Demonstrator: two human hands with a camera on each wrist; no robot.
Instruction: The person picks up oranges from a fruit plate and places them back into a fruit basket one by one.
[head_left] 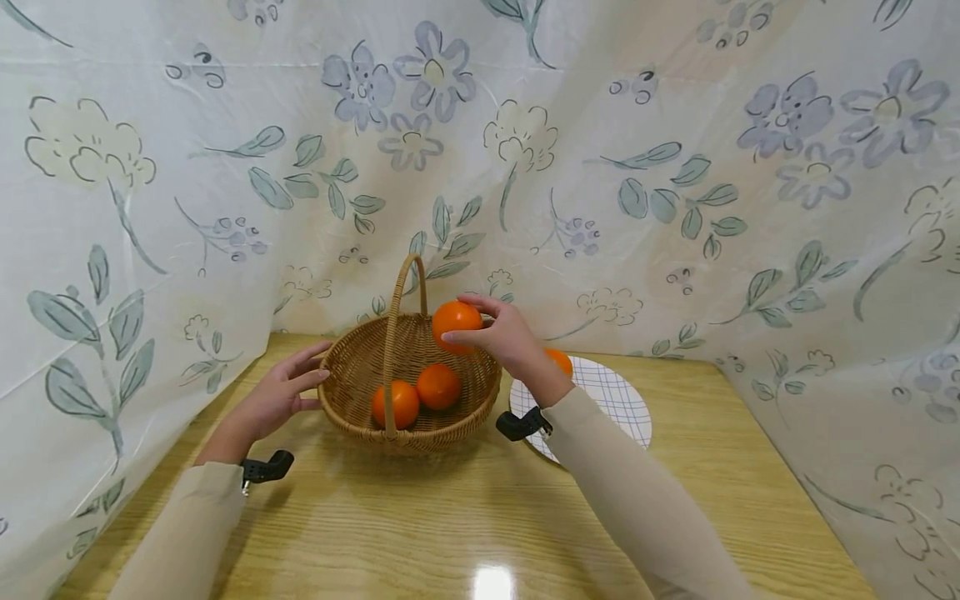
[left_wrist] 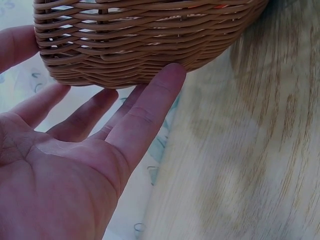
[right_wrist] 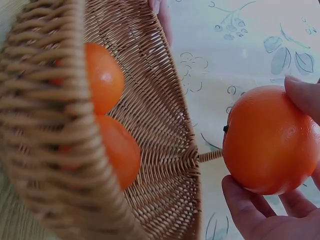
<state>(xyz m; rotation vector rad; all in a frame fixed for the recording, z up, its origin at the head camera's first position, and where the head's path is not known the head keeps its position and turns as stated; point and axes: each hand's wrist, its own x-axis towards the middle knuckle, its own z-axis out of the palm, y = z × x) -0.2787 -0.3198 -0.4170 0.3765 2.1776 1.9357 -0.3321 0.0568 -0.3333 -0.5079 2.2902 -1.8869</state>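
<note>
Fruit (head_left: 452, 323) is sitting pinched in the right hand (head_left: 507, 335), the basket (head_left: 448, 437) is lying below-left of it, the left hand (head_left: 281, 393), fingers spread, is touching the basket, and placing seems underway, probably calling for lowering and release.

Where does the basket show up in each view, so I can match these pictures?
Head: basket just left of centre, mostly in the lower half.
Left wrist: basket along the top, cut off by the edge, left hand below it.
Right wrist: basket over most of the left side.
Shared landmark: floral cloth.
</note>
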